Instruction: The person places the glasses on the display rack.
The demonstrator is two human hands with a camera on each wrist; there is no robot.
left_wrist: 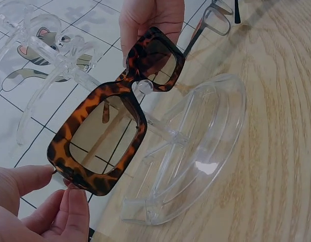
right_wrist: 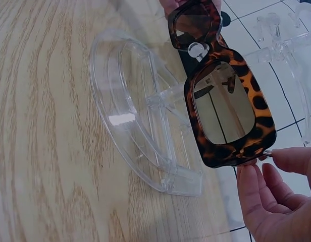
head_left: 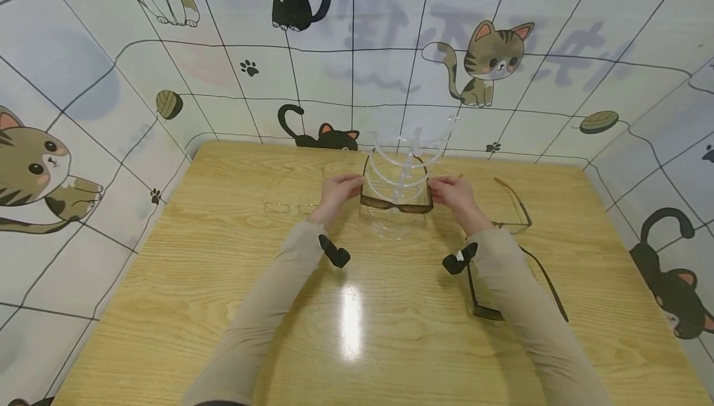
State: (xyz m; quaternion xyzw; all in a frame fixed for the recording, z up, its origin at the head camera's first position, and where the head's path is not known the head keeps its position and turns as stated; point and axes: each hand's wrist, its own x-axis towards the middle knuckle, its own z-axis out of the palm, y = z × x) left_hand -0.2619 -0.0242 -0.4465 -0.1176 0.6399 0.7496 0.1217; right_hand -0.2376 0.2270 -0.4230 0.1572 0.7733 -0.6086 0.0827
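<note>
Tortoiseshell sunglasses (head_left: 395, 207) with brown-tinted lenses are at the front of a clear plastic glasses stand (head_left: 403, 176). Their bridge lies at the rounded clear knob of the stand, seen in both wrist views. My left hand (head_left: 338, 194) pinches one outer corner of the frame between thumb and fingers. At the opposite corner, my right hand (head_left: 454, 197) pinches the frame near the hinge. Below the sunglasses, the curved clear base (left_wrist: 236, 108) of the stand sits on the wooden table. Higher up, the stand's curved arms hold no glasses.
Thin wire-rimmed glasses (head_left: 277, 207) lie left of the stand. To the right are glasses with brown temples (head_left: 515, 197). Dark-framed glasses (head_left: 487, 313) lie partly hidden under my right forearm. A cat-patterned wall covering (head_left: 385, 77) rises behind the wooden table (head_left: 390, 344).
</note>
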